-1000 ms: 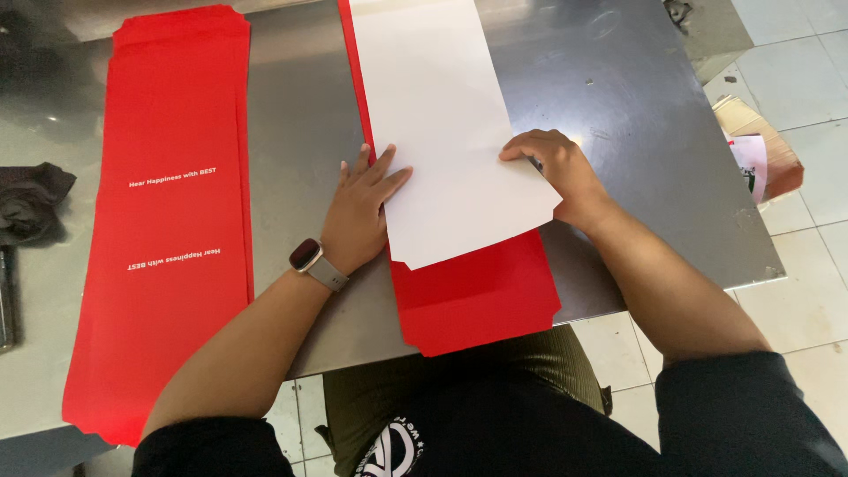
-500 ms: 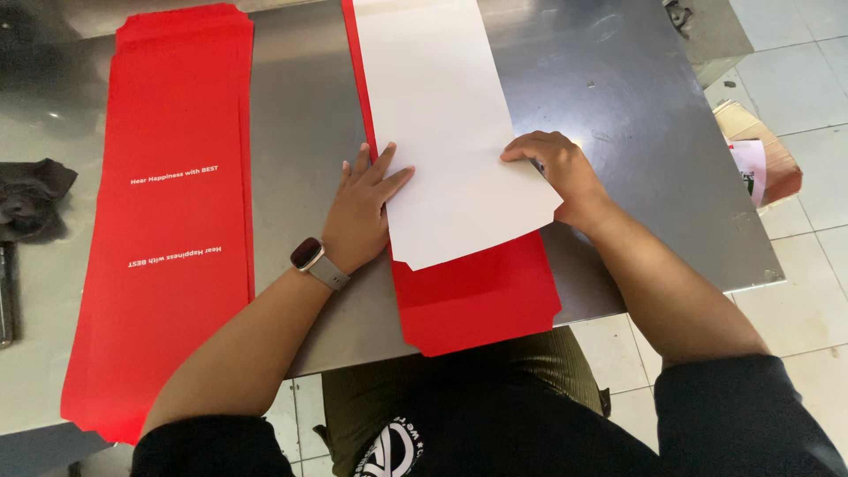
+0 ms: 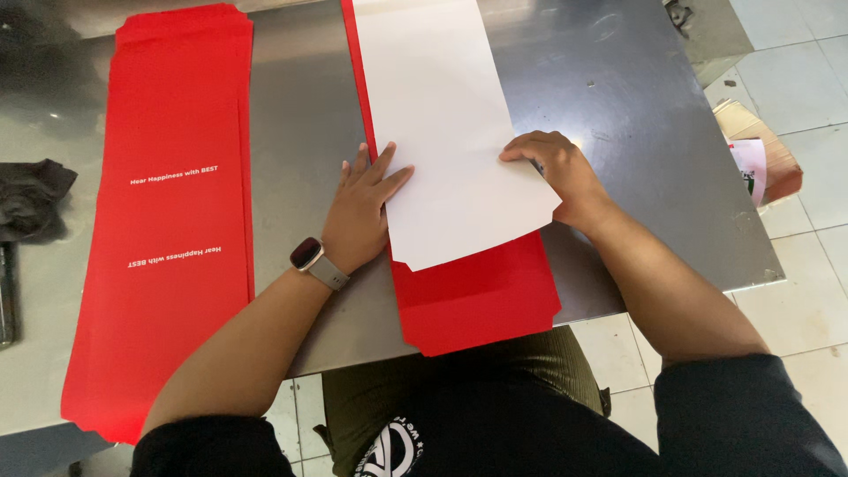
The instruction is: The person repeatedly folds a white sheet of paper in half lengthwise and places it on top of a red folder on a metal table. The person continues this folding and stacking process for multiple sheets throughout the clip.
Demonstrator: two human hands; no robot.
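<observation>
A long white card sheet (image 3: 446, 124) lies on top of a long red card sheet (image 3: 481, 291), whose near end sticks out past the table's front edge. My left hand (image 3: 362, 208), with a watch on its wrist, rests flat on the white sheet's left edge, fingers spread. My right hand (image 3: 556, 172) presses on the white sheet's right edge with curled fingers. A second stack of long red sheets (image 3: 172, 221) with white lettering lies to the left, apart from both hands.
Everything sits on a steel table (image 3: 636, 115). A dark cloth (image 3: 31, 199) lies at the far left. On the tiled floor to the right stands an open cardboard box (image 3: 760, 155).
The view has shifted slightly. Both hands stay on the white sheet in nearly the same places.
</observation>
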